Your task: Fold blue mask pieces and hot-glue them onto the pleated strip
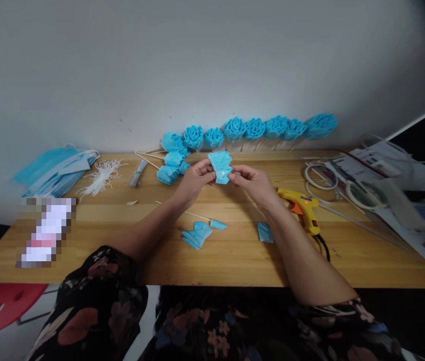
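Observation:
A pleated light-blue fabric piece (220, 166) is held up over the middle of the wooden table (235, 260). My left hand (196, 178) pinches its left side and my right hand (252, 181) pinches its right side, fingers closed on it. Below my hands lie a thin wooden stick with a blue tip (212, 222), a folded blue piece (197, 234) and a small blue piece (265, 232). A yellow glue gun (302, 208) lies just right of my right wrist.
Several blue fabric roses (253, 128) line the wall. Cut blue pieces (171, 165) sit left of my hands. A stack of blue face masks (56, 170) and white ear loops (101, 178) lie far left. Tape rolls (321, 175) and papers (404, 200) fill the right side.

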A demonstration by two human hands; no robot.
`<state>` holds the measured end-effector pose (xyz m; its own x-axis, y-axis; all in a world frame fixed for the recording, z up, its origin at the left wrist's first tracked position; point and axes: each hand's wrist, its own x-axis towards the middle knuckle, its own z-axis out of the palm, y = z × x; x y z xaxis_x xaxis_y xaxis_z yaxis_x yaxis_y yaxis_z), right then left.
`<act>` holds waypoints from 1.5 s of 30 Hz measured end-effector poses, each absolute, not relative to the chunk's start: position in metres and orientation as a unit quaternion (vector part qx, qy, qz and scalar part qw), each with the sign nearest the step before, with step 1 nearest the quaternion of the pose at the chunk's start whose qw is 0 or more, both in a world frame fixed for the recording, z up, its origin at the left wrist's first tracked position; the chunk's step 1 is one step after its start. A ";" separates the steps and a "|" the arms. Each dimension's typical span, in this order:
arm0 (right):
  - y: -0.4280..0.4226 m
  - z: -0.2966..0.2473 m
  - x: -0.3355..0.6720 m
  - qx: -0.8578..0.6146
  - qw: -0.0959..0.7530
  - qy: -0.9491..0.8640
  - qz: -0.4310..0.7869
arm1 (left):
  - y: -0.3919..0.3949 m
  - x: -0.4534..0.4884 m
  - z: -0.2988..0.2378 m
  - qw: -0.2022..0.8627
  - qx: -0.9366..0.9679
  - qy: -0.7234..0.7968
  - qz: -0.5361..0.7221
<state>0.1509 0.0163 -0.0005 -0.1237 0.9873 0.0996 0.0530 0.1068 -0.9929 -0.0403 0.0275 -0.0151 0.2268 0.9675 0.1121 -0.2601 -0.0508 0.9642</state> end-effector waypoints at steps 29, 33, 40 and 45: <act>0.015 0.002 0.153 -0.471 0.464 -0.563 0.495 | 0.030 -0.042 -0.016 0.577 0.516 0.368 0.515; 0.015 0.000 0.153 -0.476 0.464 -0.575 0.478 | 0.031 -0.043 -0.015 0.569 0.528 0.372 0.509; 0.016 0.000 0.152 -0.474 0.461 -0.591 0.462 | 0.029 -0.043 -0.011 0.564 0.536 0.373 0.506; 0.017 -0.004 0.155 -0.472 0.463 -0.533 0.527 | 0.027 -0.042 -0.009 0.550 0.529 0.385 0.519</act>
<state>0.1545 0.0173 -0.0036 -0.1246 0.9922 -0.0036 0.0153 -0.0017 -0.9999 -0.0422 0.0269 -0.0091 0.1640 0.9785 0.1253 -0.1644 -0.0982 0.9815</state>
